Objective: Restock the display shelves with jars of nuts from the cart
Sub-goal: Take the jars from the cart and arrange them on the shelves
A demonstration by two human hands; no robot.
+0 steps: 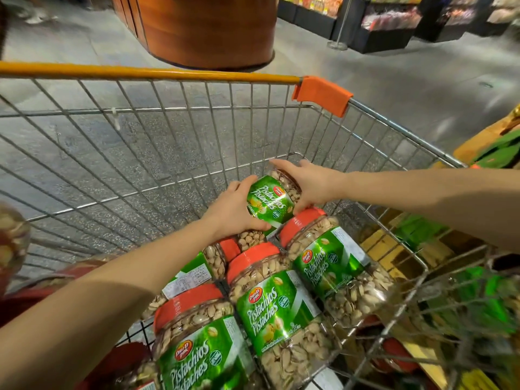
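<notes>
Both my arms reach down into a wire shopping cart point(174, 128). Between my hands is a clear jar of pistachios point(270, 201) with a green label, lying tilted at the far end of the load. My left hand point(235, 211) grips its near left side and my right hand point(306, 184) wraps its far right end. Several more pistachio jars point(281, 308) with red lids lie packed in the cart below and nearer to me, one point(329, 257) right under my right hand.
The cart has a yellow handle bar point(140, 72) with an orange corner cap point(323, 94). A round wooden column point(208, 29) stands on the grey floor beyond. Dark display shelves point(385, 26) stand at the back right. Green packaged goods point(503, 147) sit at the right edge.
</notes>
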